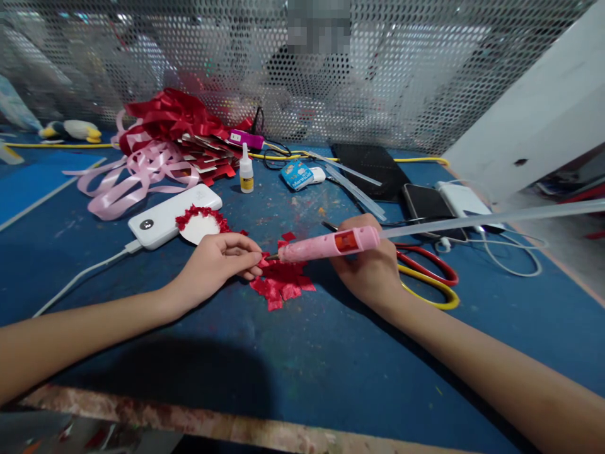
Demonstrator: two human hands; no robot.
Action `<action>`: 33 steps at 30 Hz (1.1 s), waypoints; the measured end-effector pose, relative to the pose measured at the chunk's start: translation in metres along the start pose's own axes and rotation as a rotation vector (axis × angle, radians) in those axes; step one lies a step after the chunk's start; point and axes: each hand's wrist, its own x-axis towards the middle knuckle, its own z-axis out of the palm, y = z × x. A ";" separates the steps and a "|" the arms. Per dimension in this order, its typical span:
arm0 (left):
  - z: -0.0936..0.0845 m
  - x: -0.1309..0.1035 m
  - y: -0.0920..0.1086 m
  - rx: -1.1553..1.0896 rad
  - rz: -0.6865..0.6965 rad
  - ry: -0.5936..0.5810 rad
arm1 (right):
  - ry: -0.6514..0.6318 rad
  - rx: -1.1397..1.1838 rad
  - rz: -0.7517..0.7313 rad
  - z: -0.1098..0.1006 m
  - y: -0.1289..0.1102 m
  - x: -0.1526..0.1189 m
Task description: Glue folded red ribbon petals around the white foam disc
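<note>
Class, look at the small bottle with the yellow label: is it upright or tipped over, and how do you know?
Upright. The small bottle stands on the blue tabletop with its narrow tip pointing up.

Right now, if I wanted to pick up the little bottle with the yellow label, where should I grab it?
Probably around the wide lower body of the bottle, coming from the near side. It stands upright, and its spout is thin, so the body gives more to hold. The pink ribbons lie to its left and the blue packet to its right.
</note>
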 end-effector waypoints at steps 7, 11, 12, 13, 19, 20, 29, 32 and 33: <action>0.000 0.001 0.000 0.003 0.003 -0.003 | 0.022 0.004 -0.025 0.000 0.000 0.000; 0.000 0.000 0.000 0.007 0.003 -0.003 | 0.021 0.006 -0.024 0.000 0.001 0.001; 0.000 0.000 0.000 0.008 0.003 -0.004 | 0.022 0.005 -0.026 0.000 0.001 0.001; 0.000 0.000 0.000 0.010 0.003 -0.006 | 0.023 0.003 -0.028 0.000 0.001 0.001; 0.000 0.000 0.000 0.030 0.001 -0.007 | 0.019 -0.015 -0.033 0.001 0.001 0.000; 0.000 0.000 0.000 0.034 0.002 -0.008 | 0.017 -0.019 -0.028 0.001 0.001 0.000; 0.001 0.000 0.000 0.053 0.008 -0.017 | 0.027 -0.023 -0.036 0.000 0.000 0.000; 0.001 0.000 0.001 0.057 0.005 -0.015 | 0.038 -0.011 -0.026 0.000 0.000 0.001; 0.001 0.000 0.001 0.060 0.004 -0.015 | 0.040 -0.003 -0.017 0.000 -0.001 0.001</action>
